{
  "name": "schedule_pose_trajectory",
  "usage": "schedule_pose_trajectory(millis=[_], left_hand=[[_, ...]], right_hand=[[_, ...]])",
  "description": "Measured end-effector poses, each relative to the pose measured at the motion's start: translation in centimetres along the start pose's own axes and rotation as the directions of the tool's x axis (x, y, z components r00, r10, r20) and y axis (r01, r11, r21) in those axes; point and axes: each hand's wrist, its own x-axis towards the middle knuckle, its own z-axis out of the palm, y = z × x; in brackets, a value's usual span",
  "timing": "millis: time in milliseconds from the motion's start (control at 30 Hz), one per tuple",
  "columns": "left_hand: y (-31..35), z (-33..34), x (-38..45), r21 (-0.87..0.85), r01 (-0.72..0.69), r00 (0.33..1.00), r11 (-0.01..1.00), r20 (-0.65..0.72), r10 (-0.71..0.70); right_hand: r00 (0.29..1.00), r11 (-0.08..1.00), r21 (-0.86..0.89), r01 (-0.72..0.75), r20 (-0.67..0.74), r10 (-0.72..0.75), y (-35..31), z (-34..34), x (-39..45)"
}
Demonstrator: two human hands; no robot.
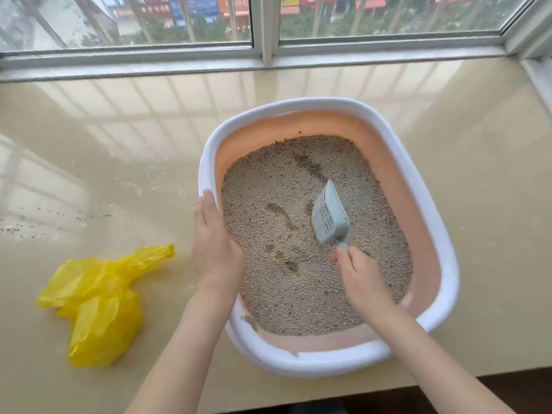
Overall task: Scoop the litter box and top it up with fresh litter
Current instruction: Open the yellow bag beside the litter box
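Observation:
A litter box with a white rim and pink inner walls stands on a beige sill, right of centre. Grey-brown litter fills it, with a few darker streaks. My right hand grips the handle of a pale blue slotted scoop, whose blade points away from me just over the litter. My left hand rests flat on the box's left rim, fingers straight.
A crumpled yellow plastic bag lies on the sill to the left of the box. Scattered litter grains dot the far left. A window frame runs along the back; the sill's front edge is at the bottom.

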Motion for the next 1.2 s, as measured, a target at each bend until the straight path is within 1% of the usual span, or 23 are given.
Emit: schedule_pose_trajectory(millis=[100, 233, 300, 367, 400, 433, 500, 567, 600, 667, 733, 767, 833, 933, 1000, 1100, 1200], left_hand=[[-0.1, -0.2, 0.3, -0.03, -0.035, 0.999, 0.999, -0.026, 0.034], [-0.7, -0.4, 2.6, -0.04, -0.129, 0.992, 0.991, -0.01, 0.129], [-0.8, -0.2, 3.7, -0.006, -0.168, 0.986, 0.986, 0.018, 0.168], [-0.6, -0.2, 4.5, 0.016, -0.193, 0.981, 0.981, 0.028, 0.193], [-0.5, -0.2, 4.7, 0.038, -0.234, 0.972, 0.972, 0.031, 0.233], [-0.6, -0.1, 4.7, 0.066, -0.308, 0.951, 0.949, 0.037, 0.306], [-0.8, 0.1, 4.4, 0.1, -0.483, 0.876, 0.87, 0.068, 0.478], [-1.0, 0.3, 4.3, 0.12, -0.581, 0.814, 0.805, 0.102, 0.572], [-1.0, 0.4, 4.3, 0.143, -0.6, 0.8, 0.787, 0.11, 0.59], [-1.2, 0.6, 4.4, 0.224, -0.614, 0.788, 0.757, 0.127, 0.602], [-1.3, 0.7, 4.5, 0.308, -0.615, 0.786, 0.726, 0.164, 0.596], [-1.3, 0.7, 4.5, 0.329, -0.609, 0.791, 0.722, 0.178, 0.585], [-1.2, 0.6, 4.5, 0.336, -0.59, 0.805, 0.734, 0.181, 0.565], [-1.1, 0.7, 4.6, 0.322, -0.569, 0.821, 0.757, 0.183, 0.54], [-1.2, 0.9, 4.7, 0.335, -0.558, 0.829, 0.759, 0.195, 0.524], [-1.4, 1.0, 4.7, 0.352, -0.555, 0.831, 0.753, 0.205, 0.517], [-1.2, 1.0, 4.7, 0.347, -0.553, 0.833, 0.757, 0.201, 0.516]], right_hand=[[0.995, 0.994, -0.047, 0.098, -0.007, -0.098, -0.6, 0.0, -1.2], [0.988, 0.979, -0.135, 0.154, 0.045, -0.149, -1.7, 1.1, -1.6], [0.988, 0.973, -0.171, 0.155, 0.055, -0.147, -2.3, 1.6, -1.6], [0.992, 0.985, -0.123, 0.117, 0.056, -0.111, -3.0, 1.4, -1.3], [0.994, 0.988, -0.117, 0.104, 0.05, -0.099, -3.4, 0.8, -1.2], [0.993, 0.983, -0.145, 0.114, 0.029, -0.111, -3.8, 0.0, -1.0], [0.983, 0.944, -0.284, 0.17, -0.021, -0.183, -4.7, -2.1, -0.4], [0.972, 0.884, -0.436, 0.168, -0.074, -0.221, -5.7, -4.3, 0.6], [0.972, 0.855, -0.499, 0.141, -0.095, -0.216, -6.0, -5.1, 1.1], [0.976, 0.781, -0.619, 0.084, -0.105, -0.188, -6.6, -6.2, 1.8], [0.979, 0.693, -0.714, 0.094, -0.059, -0.193, -6.9, -6.4, 1.7], [0.979, 0.67, -0.734, 0.113, -0.032, -0.199, -6.8, -6.1, 1.4], [0.976, 0.69, -0.704, 0.166, 0.02, -0.215, -6.2, -5.3, 0.0], [0.981, 0.778, -0.601, 0.184, 0.061, -0.185, -5.1, -3.4, -2.4], [0.987, 0.798, -0.582, 0.157, 0.057, -0.152, -4.6, -2.3, -2.9], [0.991, 0.796, -0.593, 0.122, 0.03, -0.129, -5.3, -1.3, -1.6], [0.991, 0.843, -0.53, 0.096, -0.03, -0.131, -6.4, 0.3, 1.2]])
